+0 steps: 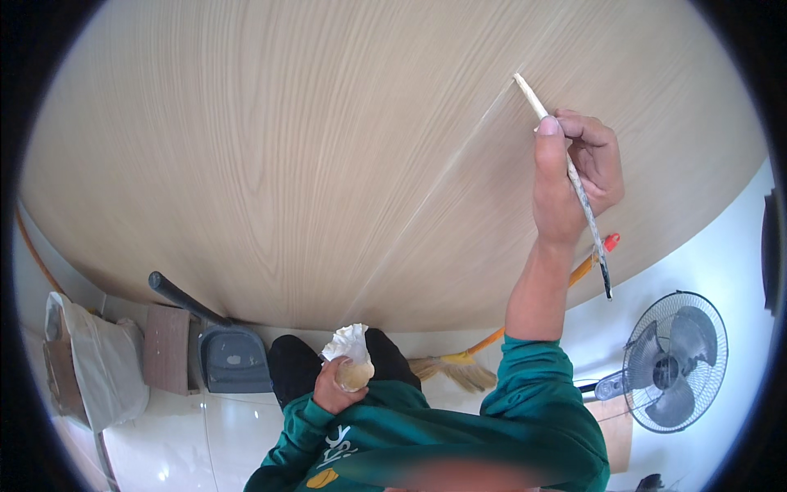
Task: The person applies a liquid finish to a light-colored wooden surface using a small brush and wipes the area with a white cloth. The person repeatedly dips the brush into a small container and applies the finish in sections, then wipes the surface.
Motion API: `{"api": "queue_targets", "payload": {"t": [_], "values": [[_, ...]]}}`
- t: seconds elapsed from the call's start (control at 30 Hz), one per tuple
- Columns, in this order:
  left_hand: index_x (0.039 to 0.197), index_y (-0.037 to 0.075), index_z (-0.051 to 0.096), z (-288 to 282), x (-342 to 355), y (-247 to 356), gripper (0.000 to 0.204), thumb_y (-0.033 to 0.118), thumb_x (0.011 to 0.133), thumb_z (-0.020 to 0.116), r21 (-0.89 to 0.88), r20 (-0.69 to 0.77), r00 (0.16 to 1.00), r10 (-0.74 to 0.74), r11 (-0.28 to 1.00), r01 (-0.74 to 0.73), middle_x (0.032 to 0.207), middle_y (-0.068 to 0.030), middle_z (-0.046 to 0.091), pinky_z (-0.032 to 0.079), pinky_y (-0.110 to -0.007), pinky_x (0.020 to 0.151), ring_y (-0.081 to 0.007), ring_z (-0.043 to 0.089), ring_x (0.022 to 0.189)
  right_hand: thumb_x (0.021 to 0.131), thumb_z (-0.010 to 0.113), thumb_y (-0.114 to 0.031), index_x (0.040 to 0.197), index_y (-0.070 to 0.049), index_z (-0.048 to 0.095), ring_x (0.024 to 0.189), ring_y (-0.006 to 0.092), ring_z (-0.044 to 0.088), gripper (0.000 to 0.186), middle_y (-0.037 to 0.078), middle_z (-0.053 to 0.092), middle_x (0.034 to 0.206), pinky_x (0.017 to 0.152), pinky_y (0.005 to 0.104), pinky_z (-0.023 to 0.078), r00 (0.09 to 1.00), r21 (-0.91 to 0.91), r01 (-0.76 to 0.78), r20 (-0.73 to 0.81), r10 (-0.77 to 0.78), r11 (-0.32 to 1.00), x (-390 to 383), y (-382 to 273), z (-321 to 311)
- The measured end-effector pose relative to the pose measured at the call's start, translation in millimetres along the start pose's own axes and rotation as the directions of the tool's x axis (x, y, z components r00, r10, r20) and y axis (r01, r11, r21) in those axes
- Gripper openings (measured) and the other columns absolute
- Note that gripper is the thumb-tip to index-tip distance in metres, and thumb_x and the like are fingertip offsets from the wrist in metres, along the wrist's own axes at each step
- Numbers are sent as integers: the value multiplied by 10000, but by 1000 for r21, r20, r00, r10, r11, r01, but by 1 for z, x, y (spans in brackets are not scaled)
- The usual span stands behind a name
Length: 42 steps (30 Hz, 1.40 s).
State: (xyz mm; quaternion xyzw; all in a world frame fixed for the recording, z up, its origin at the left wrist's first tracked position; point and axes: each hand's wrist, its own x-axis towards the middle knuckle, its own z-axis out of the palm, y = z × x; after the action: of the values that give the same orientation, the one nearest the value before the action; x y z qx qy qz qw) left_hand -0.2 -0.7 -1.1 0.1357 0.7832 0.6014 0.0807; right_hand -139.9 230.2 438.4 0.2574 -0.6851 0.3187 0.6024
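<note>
My right hand (578, 176) is closed on a thin stick (597, 242) with a cream-coated tip and a dark lower end. Its tip touches a wood-grain panel (246, 148) on a pale straight line (443, 172) that runs diagonally from lower left to upper right. Low in the middle, in front of my torso, my left hand (336, 385) grips a small cup (355, 373) with crumpled white material at its rim and a beige substance on it.
Below the panel's left are a white bag (119, 365), a brown board (168, 344) and a grey dustpan (234, 361). A broom (455, 369) with an orange handle lies behind my right arm. A standing fan (672, 361) is at lower right.
</note>
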Motion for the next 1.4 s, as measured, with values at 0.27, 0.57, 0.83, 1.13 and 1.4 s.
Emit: {"api": "queue_targets", "payload": {"t": [0.27, 0.57, 0.83, 1.13, 1.4], "values": [[1264, 36, 587, 1, 0, -3, 797, 273, 586, 933, 20, -11, 998, 57, 998, -57, 1180, -211, 656, 518, -450, 997, -391, 644, 1113, 880, 783, -16, 938, -12, 649, 706, 44, 550, 146, 27, 652, 831, 587, 191, 428, 999, 43, -41, -30, 42, 998, 2, -3, 8], [1268, 41, 584, 4, 1, -3, 798, 273, 588, 932, 27, -27, 998, 52, 998, -51, 1188, -208, 655, 519, -453, 997, -392, 642, 1112, 868, 777, -4, 946, -7, 660, 751, 78, 587, 140, 39, 654, 838, 644, 229, 475, 996, -17, 84, -13, -85, 996, 3, 7, 2], [1271, 46, 582, 5, 2, -6, 796, 267, 590, 930, -48, -10, 1000, 22, 999, -23, 1189, -205, 655, 518, -454, 997, -394, 640, 1115, 853, 773, -14, 907, -29, 669, 783, 97, 610, 119, 19, 664, 824, 961, 406, 521, 997, 26, 5, -77, -3, 1000, -2, 6, 5], [1274, 45, 581, 4, 1, -3, 796, 257, 591, 931, -51, -19, 1000, 7, 999, -8, 1184, -209, 653, 519, -452, 996, -394, 642, 1109, 836, 765, -9, 874, -48, 665, 757, 93, 606, 114, -3, 660, 797, 987, 436, 521, 963, -28, 211, 176, -203, 977, -9, 8, -7], [1272, 44, 584, 3, 1, 0, 798, 261, 589, 934, -31, -25, 999, 30, 999, -31, 1181, -202, 655, 516, -448, 1002, -386, 643, 1111, 836, 762, -3, 872, -54, 659, 747, 114, 612, 121, 13, 647, 796, 982, 450, 525, 995, -3, 85, 43, -85, 996, -17, 7, -1]]}}
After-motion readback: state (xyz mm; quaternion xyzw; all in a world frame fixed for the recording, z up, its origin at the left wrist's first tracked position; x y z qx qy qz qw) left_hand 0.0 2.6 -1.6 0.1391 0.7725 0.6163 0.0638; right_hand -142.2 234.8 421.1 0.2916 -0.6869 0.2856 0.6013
